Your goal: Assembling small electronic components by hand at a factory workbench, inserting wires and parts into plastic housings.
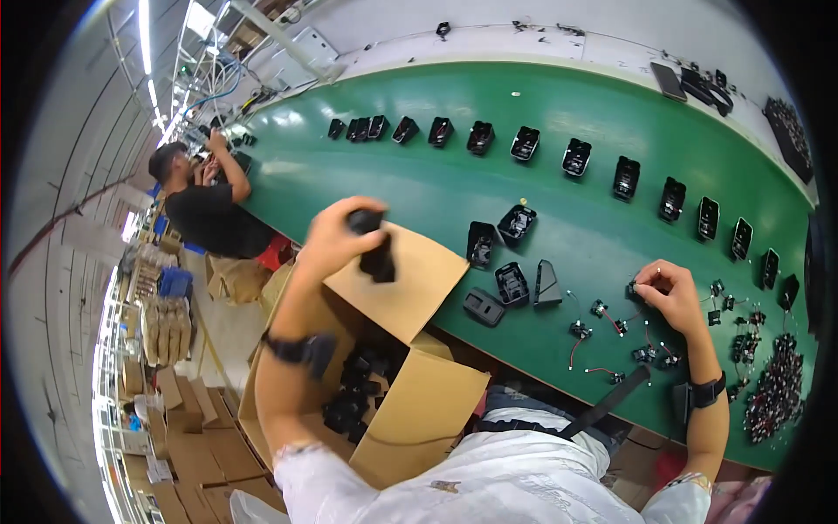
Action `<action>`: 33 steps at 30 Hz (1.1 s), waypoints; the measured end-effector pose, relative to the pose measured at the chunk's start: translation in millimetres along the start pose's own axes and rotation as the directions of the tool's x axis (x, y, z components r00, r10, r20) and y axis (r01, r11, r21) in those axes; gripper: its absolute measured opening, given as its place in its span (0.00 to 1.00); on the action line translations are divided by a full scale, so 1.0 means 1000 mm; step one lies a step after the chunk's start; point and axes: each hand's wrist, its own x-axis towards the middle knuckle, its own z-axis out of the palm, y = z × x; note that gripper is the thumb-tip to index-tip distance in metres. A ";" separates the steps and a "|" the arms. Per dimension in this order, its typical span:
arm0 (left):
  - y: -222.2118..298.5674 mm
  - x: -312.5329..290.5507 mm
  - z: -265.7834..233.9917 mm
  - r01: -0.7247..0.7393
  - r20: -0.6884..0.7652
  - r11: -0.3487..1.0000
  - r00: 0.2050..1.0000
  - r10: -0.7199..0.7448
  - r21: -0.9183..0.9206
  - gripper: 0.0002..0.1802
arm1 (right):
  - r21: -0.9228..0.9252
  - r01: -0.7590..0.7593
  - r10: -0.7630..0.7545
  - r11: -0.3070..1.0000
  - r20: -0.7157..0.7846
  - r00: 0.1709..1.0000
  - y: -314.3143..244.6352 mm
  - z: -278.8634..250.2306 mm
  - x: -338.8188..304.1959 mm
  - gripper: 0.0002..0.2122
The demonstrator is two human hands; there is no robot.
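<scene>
My left hand [330, 240], slightly blurred, is closed around a black plastic housing [378, 262] above the flap of an open cardboard box [419, 419]. More black parts [351, 389] lie inside that box. Over the green table, my right hand [670, 299] pinches a small dark part [633, 287] between thumb and fingers; its exact kind is hidden. Around it lie small wired modules [646, 354] with red, white and black leads. Between my hands sit several black housings [511, 284], some showing their hollow insides, and a flat black one [484, 307].
A long curved row of open black housings [576, 157] runs across the green table [393, 175]. A heap of small wired parts [777, 393] lies at the right edge. At the left, another person [214, 210] works at the table. Flattened cartons [201, 454] lie on the floor.
</scene>
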 end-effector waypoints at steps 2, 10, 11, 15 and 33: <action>-0.005 0.038 0.036 -0.060 0.169 0.989 0.985 0.037 0.132 0.23 | -0.011 0.016 -0.016 1.000 0.029 0.999 -0.001 0.007 0.003 0.04; -0.021 0.078 0.085 0.093 0.373 0.976 0.913 -0.162 0.197 0.43 | -0.049 0.039 -0.038 0.998 0.037 0.999 -0.009 0.013 -0.003 0.04; -0.024 0.074 0.083 0.141 0.360 0.977 0.913 -0.191 0.160 0.44 | -0.045 0.035 -0.033 0.998 0.045 0.998 -0.010 0.014 -0.002 0.04; -0.056 0.042 0.059 -0.078 0.118 0.961 0.992 0.048 0.264 0.36 | -0.061 -0.003 0.006 0.998 0.042 0.999 -0.012 0.014 -0.001 0.03; -0.318 -0.245 0.248 0.921 0.043 0.388 0.387 -0.921 0.014 0.80 | -0.255 0.009 -0.001 0.967 0.033 0.999 0.018 -0.016 -0.007 0.02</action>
